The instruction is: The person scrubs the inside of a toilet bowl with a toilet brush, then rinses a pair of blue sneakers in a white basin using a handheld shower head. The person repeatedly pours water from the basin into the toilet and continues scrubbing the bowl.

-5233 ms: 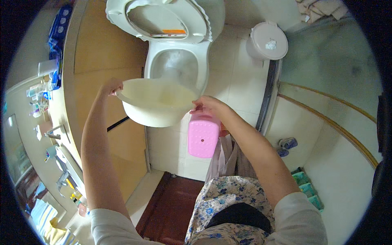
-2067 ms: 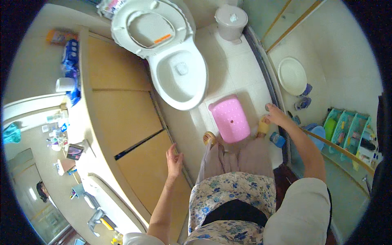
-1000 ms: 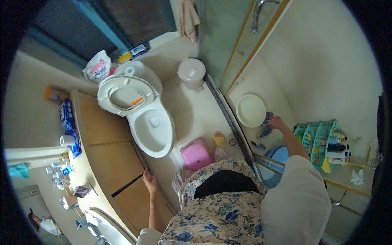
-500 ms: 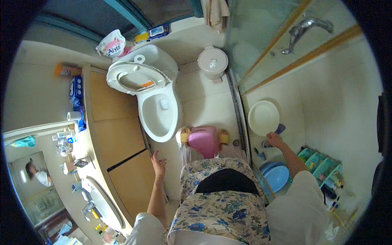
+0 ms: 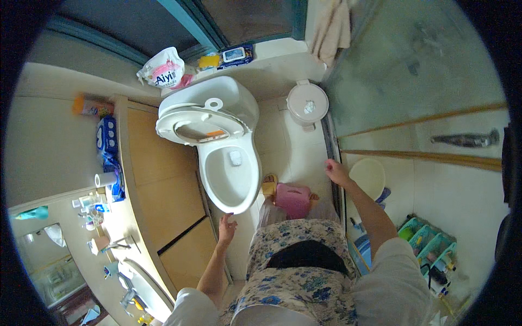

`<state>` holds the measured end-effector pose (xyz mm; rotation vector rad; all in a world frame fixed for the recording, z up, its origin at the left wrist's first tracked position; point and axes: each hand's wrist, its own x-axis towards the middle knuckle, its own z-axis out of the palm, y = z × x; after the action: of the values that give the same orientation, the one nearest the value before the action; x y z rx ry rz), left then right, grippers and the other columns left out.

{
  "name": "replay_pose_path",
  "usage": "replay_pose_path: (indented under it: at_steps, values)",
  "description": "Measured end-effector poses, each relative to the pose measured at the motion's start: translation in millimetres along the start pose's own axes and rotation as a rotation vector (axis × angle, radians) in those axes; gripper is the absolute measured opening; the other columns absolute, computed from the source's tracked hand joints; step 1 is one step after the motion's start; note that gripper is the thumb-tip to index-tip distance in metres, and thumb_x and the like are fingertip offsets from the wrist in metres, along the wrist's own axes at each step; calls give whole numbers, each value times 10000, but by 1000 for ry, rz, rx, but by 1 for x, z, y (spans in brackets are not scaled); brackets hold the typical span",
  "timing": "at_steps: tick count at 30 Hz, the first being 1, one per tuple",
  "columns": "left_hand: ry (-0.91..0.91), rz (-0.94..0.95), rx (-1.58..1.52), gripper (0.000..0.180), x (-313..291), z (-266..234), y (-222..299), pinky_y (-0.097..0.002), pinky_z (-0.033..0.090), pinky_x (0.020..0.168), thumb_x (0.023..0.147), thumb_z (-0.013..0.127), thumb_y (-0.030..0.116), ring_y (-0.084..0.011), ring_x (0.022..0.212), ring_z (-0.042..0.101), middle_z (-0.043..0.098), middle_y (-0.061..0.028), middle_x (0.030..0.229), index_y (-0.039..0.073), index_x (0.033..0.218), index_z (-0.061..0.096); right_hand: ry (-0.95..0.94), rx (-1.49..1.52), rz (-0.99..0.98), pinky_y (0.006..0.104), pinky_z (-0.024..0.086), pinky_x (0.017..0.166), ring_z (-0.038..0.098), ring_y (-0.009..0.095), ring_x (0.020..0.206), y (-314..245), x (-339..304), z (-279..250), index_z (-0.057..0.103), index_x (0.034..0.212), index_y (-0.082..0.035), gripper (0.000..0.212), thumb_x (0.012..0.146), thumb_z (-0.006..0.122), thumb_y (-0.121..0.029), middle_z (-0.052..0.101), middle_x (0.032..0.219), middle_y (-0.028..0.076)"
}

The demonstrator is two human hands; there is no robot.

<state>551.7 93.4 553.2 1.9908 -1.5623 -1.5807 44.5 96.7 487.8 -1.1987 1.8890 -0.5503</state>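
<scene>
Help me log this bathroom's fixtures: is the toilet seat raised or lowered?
Raised: the toilet seat is tilted up toward the tank, its underside showing, and the bowl is uncovered.

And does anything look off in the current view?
One small thing: a ragged white patch on the bin lid, right of the toilet. It interrupts an otherwise plain surface; scrap or torn sticker, I can't tell. No obvious spill or breakage elsewhere.

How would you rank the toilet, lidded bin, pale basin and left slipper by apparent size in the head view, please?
Toilet
Lidded bin and pale basin: too close to rank
Left slipper
</scene>
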Motion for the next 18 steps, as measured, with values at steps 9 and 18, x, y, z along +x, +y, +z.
replay_pose_path:
  at_steps: [9,18]
  values:
    - [46,-385,-361,313,20,-21,-17,-280,484,596,813,511,45,-165,756,586,459,-103,1169,41,1124,478,-214,732,344,254,466,525,573,146,655,-43,203,80,564,1000,-48,239,766,563,-98,607,810,58]
    - [104,-364,-268,290,12,83,19,-312,501,604,809,504,36,-202,768,600,452,-139,1069,32,1098,487,-346,803,346,259,459,607,549,104,695,-66,340,97,590,971,-104,199,788,563,-178,600,781,7]
